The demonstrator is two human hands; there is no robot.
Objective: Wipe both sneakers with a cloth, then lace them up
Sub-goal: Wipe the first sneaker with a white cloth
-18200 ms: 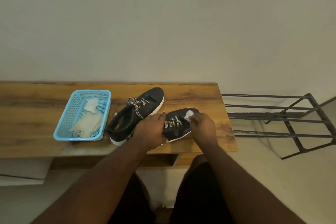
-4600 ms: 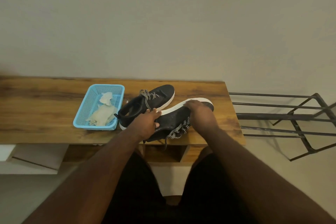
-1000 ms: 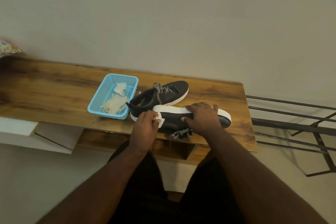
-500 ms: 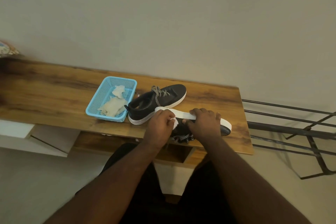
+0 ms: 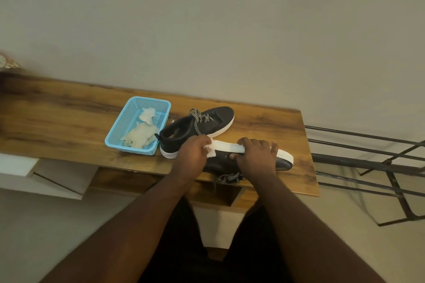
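Centre frame, our left hand (image 5: 192, 151) pinches a white cloth (image 5: 211, 150) on the sole of the tipped sneaker (image 5: 282, 160) on the surface (image 5: 57, 122); right hand (image 5: 257, 156) grips it; second sneaker (image 5: 207, 125) upright behind, beside blue basket (image 5: 128, 122)

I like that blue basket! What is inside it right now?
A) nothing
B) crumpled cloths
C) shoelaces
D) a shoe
B: the blue basket holds only pale crumpled cloths; both sneakers sit outside it on the wooden table.
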